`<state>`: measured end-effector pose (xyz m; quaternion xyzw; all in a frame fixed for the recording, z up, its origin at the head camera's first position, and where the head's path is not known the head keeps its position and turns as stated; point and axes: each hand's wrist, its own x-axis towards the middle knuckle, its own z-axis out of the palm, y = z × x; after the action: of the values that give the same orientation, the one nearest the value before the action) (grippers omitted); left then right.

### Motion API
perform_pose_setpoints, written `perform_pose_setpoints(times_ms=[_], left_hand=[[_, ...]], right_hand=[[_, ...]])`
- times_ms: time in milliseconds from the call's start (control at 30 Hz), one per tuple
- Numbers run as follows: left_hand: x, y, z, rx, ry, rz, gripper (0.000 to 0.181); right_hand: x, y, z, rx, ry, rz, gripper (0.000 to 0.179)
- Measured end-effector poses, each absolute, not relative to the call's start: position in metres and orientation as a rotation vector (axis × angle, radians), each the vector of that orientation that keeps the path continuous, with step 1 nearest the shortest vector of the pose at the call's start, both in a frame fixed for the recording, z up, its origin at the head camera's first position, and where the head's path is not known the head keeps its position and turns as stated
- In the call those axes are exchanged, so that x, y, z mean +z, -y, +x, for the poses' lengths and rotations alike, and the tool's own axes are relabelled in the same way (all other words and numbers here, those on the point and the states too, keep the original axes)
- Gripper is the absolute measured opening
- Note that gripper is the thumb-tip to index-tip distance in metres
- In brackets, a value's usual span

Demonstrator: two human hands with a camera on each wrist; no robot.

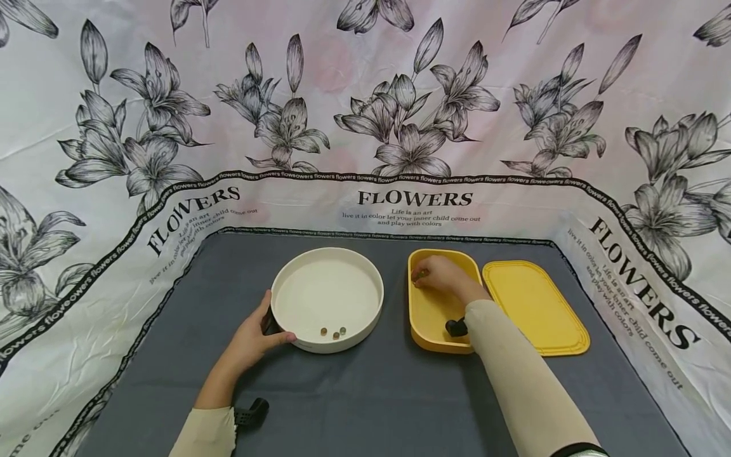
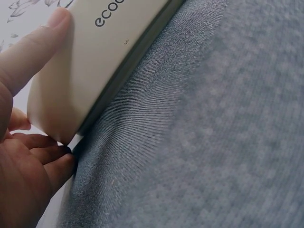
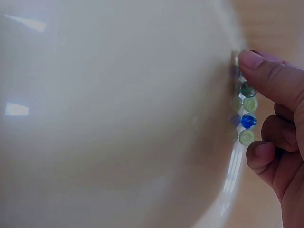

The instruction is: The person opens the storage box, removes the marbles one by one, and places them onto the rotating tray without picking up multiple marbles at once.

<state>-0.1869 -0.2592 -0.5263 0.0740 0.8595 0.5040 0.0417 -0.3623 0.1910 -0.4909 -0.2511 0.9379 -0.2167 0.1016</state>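
A round cream-white dish (image 1: 325, 285) stands left of centre. At its left side my left hand (image 1: 251, 336) grips it, the thumb on the outer wall and the other fingers curled at the lower edge in the left wrist view. Three small marbles (image 1: 335, 336) lie near the dish's front side. My right hand (image 1: 445, 276) reaches into the yellow rectangular box (image 1: 436, 311), at its far left corner. Thumb and curled fingers pinch at the top of a row of glass marbles (image 3: 249, 122), blue and green, lined along the wall; the pinched marble is mostly hidden.
A flat yellow lid (image 1: 537, 308) lies right of the box, close beside it. Dark grey cloth (image 1: 354, 406) covers the table, with a white flower-printed border (image 1: 417, 209) behind. A black wrist strap piece (image 1: 251, 414) hangs by the left sleeve.
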Motion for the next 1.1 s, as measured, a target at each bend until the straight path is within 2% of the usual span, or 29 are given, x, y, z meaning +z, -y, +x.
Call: perform_pose_setpoints(times_ms=[433,1100], left_hand=[[-0.53,0.254,-0.19,1.573,-2.624,0.243,0.126],[-0.53,0.261,-0.187,1.57,-2.625,0.218,0.125]], right_hand=[[-0.481,-0.2,-0.357,-0.707,-2.829,-0.696,0.013],[-0.455,-0.187,-0.341,-0.716,-2.855,-0.749,0.018]])
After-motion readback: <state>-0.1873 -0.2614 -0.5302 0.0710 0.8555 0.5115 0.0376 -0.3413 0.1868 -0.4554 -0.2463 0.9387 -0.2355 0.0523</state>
